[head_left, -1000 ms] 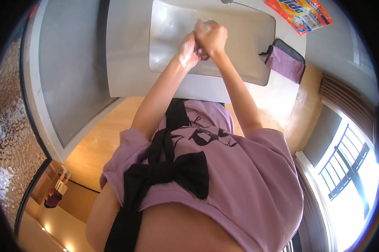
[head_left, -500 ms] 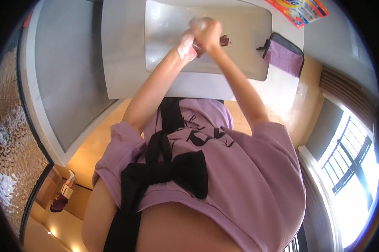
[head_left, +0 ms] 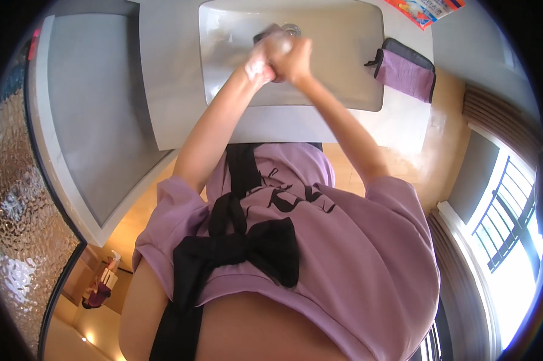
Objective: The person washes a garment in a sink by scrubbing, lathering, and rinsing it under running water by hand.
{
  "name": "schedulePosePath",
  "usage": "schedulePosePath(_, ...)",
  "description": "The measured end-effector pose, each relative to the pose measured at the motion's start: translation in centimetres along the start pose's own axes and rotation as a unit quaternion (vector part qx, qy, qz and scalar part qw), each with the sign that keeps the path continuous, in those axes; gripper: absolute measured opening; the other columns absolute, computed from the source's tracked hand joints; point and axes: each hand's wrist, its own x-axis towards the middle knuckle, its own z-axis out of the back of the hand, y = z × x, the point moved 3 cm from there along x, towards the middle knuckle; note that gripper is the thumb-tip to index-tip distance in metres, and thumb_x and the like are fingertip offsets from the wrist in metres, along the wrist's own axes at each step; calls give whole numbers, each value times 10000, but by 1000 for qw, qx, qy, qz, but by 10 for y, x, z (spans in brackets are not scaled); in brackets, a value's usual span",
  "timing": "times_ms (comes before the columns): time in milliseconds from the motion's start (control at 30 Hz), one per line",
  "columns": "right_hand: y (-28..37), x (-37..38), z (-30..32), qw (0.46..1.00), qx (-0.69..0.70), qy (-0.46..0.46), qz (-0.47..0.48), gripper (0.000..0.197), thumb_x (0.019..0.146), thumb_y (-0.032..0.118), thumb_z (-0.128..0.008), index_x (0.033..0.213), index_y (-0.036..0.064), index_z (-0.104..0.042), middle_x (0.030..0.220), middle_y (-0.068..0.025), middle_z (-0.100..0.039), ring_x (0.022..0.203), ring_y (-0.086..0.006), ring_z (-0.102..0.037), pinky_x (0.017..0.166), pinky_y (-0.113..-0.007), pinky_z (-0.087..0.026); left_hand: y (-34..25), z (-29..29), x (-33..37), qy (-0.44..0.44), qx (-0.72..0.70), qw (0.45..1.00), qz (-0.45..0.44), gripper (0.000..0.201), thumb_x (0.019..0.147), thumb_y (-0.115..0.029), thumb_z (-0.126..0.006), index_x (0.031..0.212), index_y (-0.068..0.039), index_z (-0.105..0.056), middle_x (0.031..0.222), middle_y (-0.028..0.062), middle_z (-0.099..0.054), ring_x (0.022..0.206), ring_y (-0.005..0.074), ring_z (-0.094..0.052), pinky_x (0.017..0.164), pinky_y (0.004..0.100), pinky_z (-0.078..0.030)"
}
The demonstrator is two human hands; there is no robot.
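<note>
Over the sink (head_left: pixel 343 78), my left hand (head_left: pixel 261 67) and my right hand (head_left: pixel 293 62) are pressed together, both closed round a dark reddish-brown piece (head_left: pixel 271 32) that looks like cloth. One end of it sticks out past the fingers on the far side; the rest is hidden between my hands. White foam coats my left wrist and the back of that hand. Motion smears the fingers, so their exact grip is hard to make out. Just beyond my hands the round metal drain (head_left: pixel 292 29) shows in the basin floor.
On the counter right of the basin lies a purple pouch with black trim (head_left: pixel 405 72). Behind it is an orange and blue packet (head_left: pixel 426 11). A grey panel (head_left: pixel 97 108) stands to the left. Someone in a dark red top (head_left: pixel 97 295) is at the lower left.
My joined hands have shifted slightly left and nearer. The dark reddish piece stuck out to the right and below before; now its end shows on the far side, and the drain is uncovered.
</note>
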Motion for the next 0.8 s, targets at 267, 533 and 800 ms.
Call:
schedulePosePath(267, -5, 9, 8, 995, -75, -47, -44, 261, 607, 237, -601, 511, 1, -546, 537, -183, -538, 522, -344, -542, 538, -367, -442, -25, -24, 9, -12, -277, 958, 71, 140, 836, -174, -432, 799, -48, -482, 716, 22, -518, 609, 127, -505, 581, 232, -433)
schedulePosePath(533, -2, 14, 13, 996, -40, -75, 8, 263, 651, 283, -611, 617, 24, -583, 585, -158, -560, 602, -309, -564, 644, -377, -445, -30, -43, -1, 27, -302, 953, 24, 180, 822, -139, -425, 878, 21, -484, 789, 99, -555, 698, 190, -543, 642, 303, -461)
schedulePosePath(800, -5, 14, 5, 992, -88, -28, -90, 319, 643, 300, -597, 542, -1, -562, 604, -193, -559, 604, -366, -549, 598, -411, -443, 4, -10, 10, -74, -238, 964, 96, 227, 834, -188, -399, 814, 15, -496, 644, 105, -520, 563, 225, -535, 544, 338, -481)
